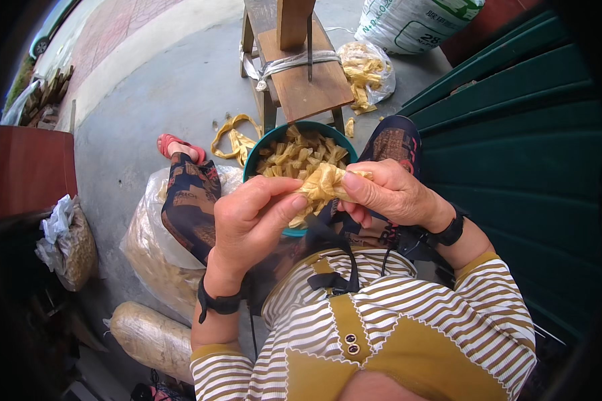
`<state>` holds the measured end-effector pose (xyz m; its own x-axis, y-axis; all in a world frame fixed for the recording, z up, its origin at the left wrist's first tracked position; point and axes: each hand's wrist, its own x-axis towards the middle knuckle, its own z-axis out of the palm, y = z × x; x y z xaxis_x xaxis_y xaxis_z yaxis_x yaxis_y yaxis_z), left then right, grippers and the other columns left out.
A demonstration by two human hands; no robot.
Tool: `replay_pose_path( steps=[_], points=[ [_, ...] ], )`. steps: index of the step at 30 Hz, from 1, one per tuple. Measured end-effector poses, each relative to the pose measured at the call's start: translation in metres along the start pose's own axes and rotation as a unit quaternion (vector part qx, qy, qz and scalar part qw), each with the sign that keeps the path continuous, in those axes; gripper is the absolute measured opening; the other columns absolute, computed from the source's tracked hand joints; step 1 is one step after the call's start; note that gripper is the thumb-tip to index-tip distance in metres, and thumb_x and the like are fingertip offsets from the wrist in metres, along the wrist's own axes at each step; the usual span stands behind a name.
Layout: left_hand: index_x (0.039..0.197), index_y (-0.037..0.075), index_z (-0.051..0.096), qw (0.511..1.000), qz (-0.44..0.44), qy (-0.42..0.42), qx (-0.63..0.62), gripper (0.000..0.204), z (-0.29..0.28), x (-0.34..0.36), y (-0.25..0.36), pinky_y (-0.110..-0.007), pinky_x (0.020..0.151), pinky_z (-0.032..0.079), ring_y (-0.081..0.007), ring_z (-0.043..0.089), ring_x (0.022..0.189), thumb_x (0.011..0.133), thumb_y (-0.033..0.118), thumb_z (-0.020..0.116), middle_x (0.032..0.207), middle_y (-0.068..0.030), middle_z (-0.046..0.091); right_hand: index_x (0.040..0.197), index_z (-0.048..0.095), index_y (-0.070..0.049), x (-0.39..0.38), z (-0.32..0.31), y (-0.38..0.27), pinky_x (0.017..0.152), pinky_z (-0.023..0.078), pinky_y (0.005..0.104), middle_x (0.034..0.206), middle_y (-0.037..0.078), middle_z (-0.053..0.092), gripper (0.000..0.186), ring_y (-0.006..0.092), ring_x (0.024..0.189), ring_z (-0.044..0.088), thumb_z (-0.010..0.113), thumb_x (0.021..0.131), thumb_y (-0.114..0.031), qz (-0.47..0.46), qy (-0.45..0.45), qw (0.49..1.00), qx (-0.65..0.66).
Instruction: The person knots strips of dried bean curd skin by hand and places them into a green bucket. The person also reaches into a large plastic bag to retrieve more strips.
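Between both hands, above the basin, is a knotted yellow strip (323, 184) that looks like a pliable sheet folded over itself; its exact material I cannot tell. My left hand (251, 217) pinches its left end between thumb and fingers. On the other end, my right hand (391, 192) grips with the thumb on top and fingers curled below. Under them stands a teal basin (253, 155) filled with many small yellow knotted pieces (299, 155). A strap partly covers the basin's near side.
Ahead stands a wooden bench (308, 83) with an upright post. Long yellow strips (237, 137) lie on the concrete left of the basin. A clear bag of yellow pieces (368, 70), a white sack (408, 27) and filled bags (150, 334) surround me; a green panel (515, 147) borders the right.
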<state>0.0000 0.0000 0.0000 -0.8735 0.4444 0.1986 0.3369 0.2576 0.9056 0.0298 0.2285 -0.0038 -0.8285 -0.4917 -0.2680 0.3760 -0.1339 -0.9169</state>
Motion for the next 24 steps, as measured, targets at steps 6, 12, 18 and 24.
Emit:
replay_pose_path(
  steps=[6,12,18,24],
  points=[
    [0.086,-0.001,0.067,0.997,-0.045,0.004,-0.067,0.013,0.014,-0.012,-0.004,-0.025,0.056,0.046,-0.0181,0.060,0.061,0.077,0.006,0.072,0.072,-0.0100,0.064,0.081,0.061,0.001,-0.028,0.008,-0.018,0.047,0.041,0.0212,0.061,0.000,0.055,0.039,0.0067,0.050,0.050,0.045,0.099,-0.030,0.008,0.018,0.999,-0.051],
    [0.089,-0.001,0.066,0.991,0.126,-0.025,0.034,0.017,0.014,0.008,-0.001,-0.025,0.056,0.046,-0.0182,0.060,0.061,0.074,0.003,0.073,0.073,-0.0088,0.064,0.098,0.062,0.006,-0.012,-0.033,-0.008,0.084,0.049,0.0294,0.092,0.015,0.067,0.079,0.0215,0.086,0.066,0.016,0.096,-0.058,0.061,-0.012,0.997,0.039],
    [0.091,0.004,0.067,0.955,0.282,-0.071,0.066,0.024,0.019,0.013,0.015,-0.028,0.049,0.047,-0.0197,0.061,0.059,0.069,0.006,0.075,0.073,-0.0077,0.064,0.104,0.056,0.011,0.001,-0.016,-0.018,0.058,0.052,0.0272,0.076,0.018,0.065,0.042,0.0189,0.054,0.062,0.039,0.097,-0.027,0.245,-0.286,0.898,0.225],
    [0.089,0.005,0.067,0.945,0.265,-0.159,0.111,0.024,-0.005,-0.009,0.038,-0.027,0.041,0.038,-0.0166,0.053,0.046,0.067,0.009,0.077,0.061,-0.0013,0.057,0.079,0.047,-0.005,-0.020,-0.002,-0.024,0.067,0.054,0.0313,0.049,-0.004,0.037,0.033,0.0027,0.038,0.037,0.040,0.099,-0.031,0.341,-0.384,0.838,0.185]
  ],
)
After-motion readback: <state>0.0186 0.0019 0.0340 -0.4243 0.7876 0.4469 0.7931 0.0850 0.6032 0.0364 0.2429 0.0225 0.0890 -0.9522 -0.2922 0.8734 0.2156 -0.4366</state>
